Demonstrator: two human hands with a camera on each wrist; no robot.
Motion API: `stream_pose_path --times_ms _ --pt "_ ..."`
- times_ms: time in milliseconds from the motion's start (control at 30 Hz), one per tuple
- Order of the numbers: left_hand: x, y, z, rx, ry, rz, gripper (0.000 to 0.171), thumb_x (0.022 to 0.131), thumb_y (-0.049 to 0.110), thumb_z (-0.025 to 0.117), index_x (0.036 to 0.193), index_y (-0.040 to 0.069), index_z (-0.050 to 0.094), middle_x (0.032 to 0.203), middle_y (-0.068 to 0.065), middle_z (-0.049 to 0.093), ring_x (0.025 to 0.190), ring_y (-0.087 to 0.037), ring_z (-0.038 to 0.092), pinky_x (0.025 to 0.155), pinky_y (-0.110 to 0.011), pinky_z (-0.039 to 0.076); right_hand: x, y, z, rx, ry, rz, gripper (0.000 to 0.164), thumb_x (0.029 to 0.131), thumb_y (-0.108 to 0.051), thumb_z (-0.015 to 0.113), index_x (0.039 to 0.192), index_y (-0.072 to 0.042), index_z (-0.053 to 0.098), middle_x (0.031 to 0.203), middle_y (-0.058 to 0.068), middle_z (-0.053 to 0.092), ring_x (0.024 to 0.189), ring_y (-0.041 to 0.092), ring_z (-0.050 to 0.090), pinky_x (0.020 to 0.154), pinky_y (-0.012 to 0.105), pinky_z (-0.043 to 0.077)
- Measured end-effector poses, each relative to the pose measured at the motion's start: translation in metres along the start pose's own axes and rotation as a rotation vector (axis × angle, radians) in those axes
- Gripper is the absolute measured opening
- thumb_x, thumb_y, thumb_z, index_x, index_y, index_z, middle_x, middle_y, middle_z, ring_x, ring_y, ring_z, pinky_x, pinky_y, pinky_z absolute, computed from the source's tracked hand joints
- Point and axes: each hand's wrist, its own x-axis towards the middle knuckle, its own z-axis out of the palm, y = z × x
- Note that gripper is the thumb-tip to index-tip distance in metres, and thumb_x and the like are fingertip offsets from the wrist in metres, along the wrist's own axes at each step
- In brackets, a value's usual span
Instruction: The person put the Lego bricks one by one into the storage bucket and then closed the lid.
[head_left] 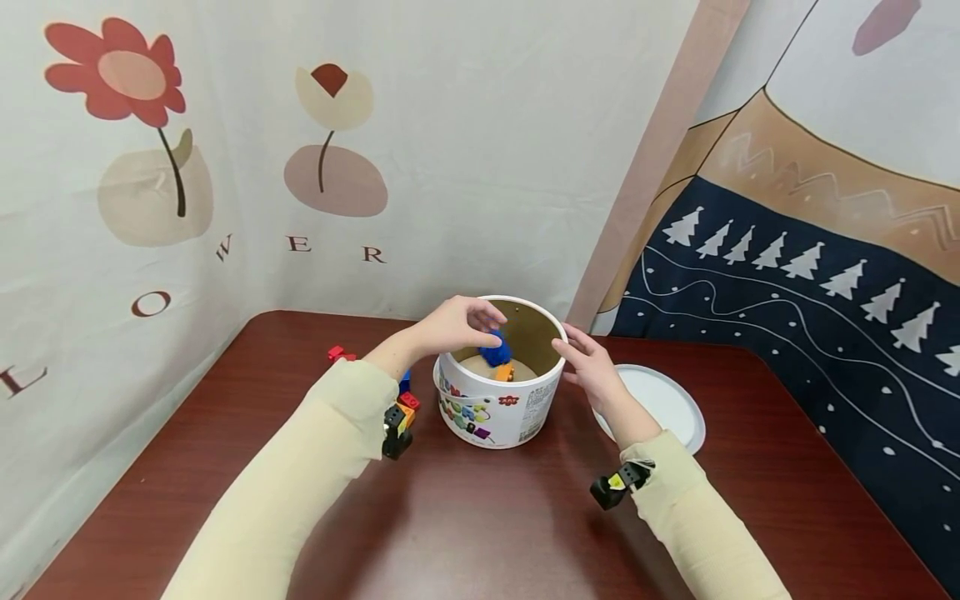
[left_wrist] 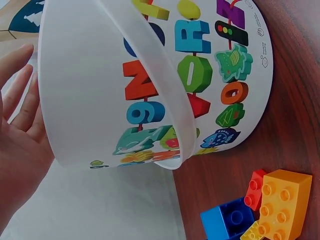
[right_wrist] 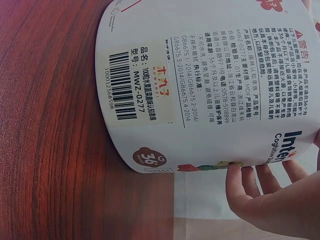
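Observation:
A white printed bucket (head_left: 498, 408) stands upright on the table without its lid. My left hand (head_left: 457, 323) reaches over its left rim, fingers loosely bent. Just below the thumb, inside the bucket, is a blue block (head_left: 495, 350); I see no grip on it. An orange block (head_left: 504, 372) lies on the bucket's floor. In the left wrist view the left hand (left_wrist: 25, 130) is beside the white wall. My right hand (head_left: 591, 367) holds the bucket's right side, thumb at the rim; in the right wrist view its fingers (right_wrist: 237, 187) touch the outer wall.
The round white lid (head_left: 663, 406) lies on the table to the right. Left of the bucket are several loose blocks, including a yellow-orange block (left_wrist: 285, 202), a blue block (left_wrist: 227, 220) and a red block (left_wrist: 255, 190). Printed curtains (head_left: 480, 167) hang behind the table.

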Motion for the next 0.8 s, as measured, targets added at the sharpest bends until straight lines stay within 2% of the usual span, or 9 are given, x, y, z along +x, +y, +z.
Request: stream_pose_path --times_ms 167,367,600,800 --pt "-0.002 -0.004 -0.006 -0.016 0.03 0.001 0.034 0.083 0.015 0.069 0.114 0.003 0.062 0.115 -0.018 0.063 0.105 -0.026 0.06 0.095 -0.038 0.048 0.001 0.0 0.0 -0.01 0.005 0.004 0.052 0.097 -0.023 0.051 0.145 -0.014 0.035 0.148 0.016 0.036 0.133 0.032 0.039 0.107 0.05 0.036" --pt "-0.016 -0.017 -0.026 -0.032 0.088 -0.03 0.037 0.084 0.016 0.069 0.116 0.001 0.061 0.115 -0.019 0.063 0.105 -0.028 0.06 0.094 -0.043 0.048 0.0 0.0 0.0 -0.013 0.005 0.008 0.052 0.097 -0.024 0.05 0.145 -0.015 0.034 0.149 0.015 0.035 0.134 0.032 0.038 0.107 0.05 0.036" --pt "-0.05 -0.049 -0.053 -0.013 0.167 -0.118 0.038 0.086 0.022 0.067 0.118 0.004 0.06 0.119 -0.018 0.062 0.109 -0.03 0.057 0.096 -0.046 0.046 0.0 0.0 -0.001 -0.013 0.005 0.01 0.052 0.097 -0.024 0.05 0.145 -0.015 0.034 0.148 0.015 0.035 0.134 0.032 0.037 0.107 0.05 0.036" --pt "-0.085 -0.084 -0.065 0.008 0.185 -0.2 0.042 0.088 0.029 0.064 0.121 0.004 0.058 0.12 -0.019 0.061 0.108 -0.03 0.057 0.092 -0.044 0.049 0.001 0.001 -0.001 -0.012 0.013 0.011 0.052 0.096 -0.024 0.051 0.145 -0.016 0.035 0.148 0.014 0.035 0.134 0.031 0.037 0.106 0.049 0.037"
